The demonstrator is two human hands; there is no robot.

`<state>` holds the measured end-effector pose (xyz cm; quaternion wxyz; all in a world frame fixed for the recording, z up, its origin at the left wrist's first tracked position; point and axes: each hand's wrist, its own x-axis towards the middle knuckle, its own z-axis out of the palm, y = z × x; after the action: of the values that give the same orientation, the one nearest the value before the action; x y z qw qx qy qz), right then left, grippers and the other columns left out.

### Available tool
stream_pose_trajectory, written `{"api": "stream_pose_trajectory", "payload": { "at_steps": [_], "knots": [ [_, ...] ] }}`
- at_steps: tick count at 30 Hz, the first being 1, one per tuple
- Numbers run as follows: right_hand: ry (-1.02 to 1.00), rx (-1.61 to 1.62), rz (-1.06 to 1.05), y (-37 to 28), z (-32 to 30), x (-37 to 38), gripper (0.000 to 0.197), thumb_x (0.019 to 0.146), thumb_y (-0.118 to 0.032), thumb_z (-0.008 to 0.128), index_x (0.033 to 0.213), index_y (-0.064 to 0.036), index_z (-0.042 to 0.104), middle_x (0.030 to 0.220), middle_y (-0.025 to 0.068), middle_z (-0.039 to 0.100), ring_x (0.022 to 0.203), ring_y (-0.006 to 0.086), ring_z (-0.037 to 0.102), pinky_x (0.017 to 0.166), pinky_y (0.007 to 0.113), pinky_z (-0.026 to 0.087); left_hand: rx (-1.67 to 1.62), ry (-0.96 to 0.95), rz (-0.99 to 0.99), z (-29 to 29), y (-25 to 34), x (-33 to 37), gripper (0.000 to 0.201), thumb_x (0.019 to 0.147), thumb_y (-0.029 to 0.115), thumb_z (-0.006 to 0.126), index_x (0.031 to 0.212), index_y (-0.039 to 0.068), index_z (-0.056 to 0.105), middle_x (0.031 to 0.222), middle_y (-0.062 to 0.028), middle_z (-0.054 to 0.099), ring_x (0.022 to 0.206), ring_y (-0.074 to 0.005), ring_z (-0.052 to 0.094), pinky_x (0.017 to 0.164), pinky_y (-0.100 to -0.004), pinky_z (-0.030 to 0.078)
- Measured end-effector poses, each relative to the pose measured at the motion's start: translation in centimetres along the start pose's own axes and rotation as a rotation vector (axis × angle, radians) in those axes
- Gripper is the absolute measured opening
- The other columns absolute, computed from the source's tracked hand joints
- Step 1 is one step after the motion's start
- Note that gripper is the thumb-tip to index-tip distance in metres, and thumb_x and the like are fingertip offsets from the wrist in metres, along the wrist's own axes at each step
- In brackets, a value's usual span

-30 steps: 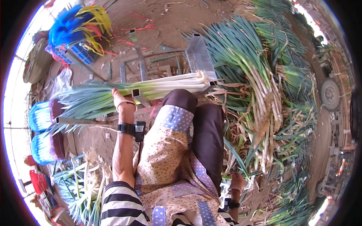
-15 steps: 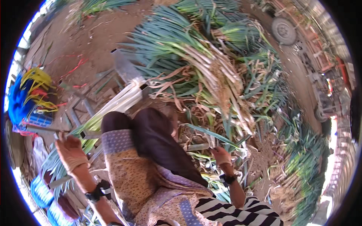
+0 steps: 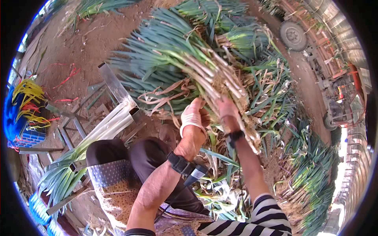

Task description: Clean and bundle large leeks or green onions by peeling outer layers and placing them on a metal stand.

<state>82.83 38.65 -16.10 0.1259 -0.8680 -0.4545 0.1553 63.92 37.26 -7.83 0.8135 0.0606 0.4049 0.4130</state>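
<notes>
A big heap of long green onions (image 3: 204,76) lies in front of me, with green leaves to the upper left and pale, rooted ends toward my hands. My left hand (image 3: 194,119), in a pale covering, is at the near edge of the stalks, its fingers loosely bent and apart. Just right of it, my right hand (image 3: 227,110) is over the rooted ends; motion smears its fingers, so any grip is unclear. A bundle of clean white-stemmed green onions (image 3: 104,128) rests on a metal frame (image 3: 116,83) left of my knees.
Loose peeled leaves (image 3: 222,194) litter the ground by my right leg. More green onions (image 3: 311,177) lie along the right. A blue crate (image 3: 32,138) with yellow and red ties stands at the left. A wheeled vehicle (image 3: 293,36) is at the far right.
My left hand has moved from beside the frame at the left across my knees to the heap. My right hand has moved up and forward from the loose leaves to the rooted ends.
</notes>
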Motion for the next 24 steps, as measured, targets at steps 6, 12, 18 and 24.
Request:
{"api": "stream_pose_trajectory", "payload": {
  "at_steps": [6,12,18,24],
  "knots": [
    [-0.088,-0.332,0.057,0.5,4.0,9.5,0.051,0.076,-0.052,0.056,0.108,-0.0122,0.06,0.108,0.0171,0.064,0.098,0.0358,0.061,0.082,0.044,0.049,-0.036,-0.017,0.036,1.7,0.6,1.6,0.033,0.087,0.036,0.061,0.091,0.004,0.063,0.065,-0.0048,0.055,0.05,-0.0187,0.052,0.047,-0.0324,0.043],
    [-0.142,-0.245,0.034,-0.9,2.2,8.4,0.052,0.072,-0.049,0.061,0.104,-0.0085,0.062,0.107,0.0187,0.064,0.098,0.0354,0.062,0.082,0.044,0.049,-0.098,0.07,0.059,1.5,-0.5,3.4,0.034,0.087,0.038,0.062,0.093,0.004,0.062,0.065,-0.0046,0.054,0.051,-0.0178,0.052,0.047,-0.0306,0.043],
    [-0.029,0.09,0.075,-3.8,-11.7,-5.3,0.046,0.071,-0.042,0.068,0.098,-0.0059,0.064,0.081,0.0144,0.065,0.068,0.0265,0.058,0.064,0.035,0.044,-0.139,0.295,0.093,0.9,-0.6,6.3,0.033,0.086,0.041,0.061,0.081,0.01,0.053,0.06,-0.003,0.05,0.044,-0.0154,0.045,0.042,-0.0293,0.037],
    [0.114,0.717,0.094,4.4,-20.0,-21.5,0.031,0.073,-0.028,0.072,0.085,-0.001,0.064,0.065,0.003,0.058,0.052,0.0119,0.053,0.047,0.023,0.038,-0.187,-0.084,-0.053,2.1,-3.8,6.9,0.07,0.084,0.066,0.049,0.116,0.004,0.047,0.102,-0.0152,0.055,0.071,-0.025,0.052,0.07,-0.0415,0.045]
  ]
}}
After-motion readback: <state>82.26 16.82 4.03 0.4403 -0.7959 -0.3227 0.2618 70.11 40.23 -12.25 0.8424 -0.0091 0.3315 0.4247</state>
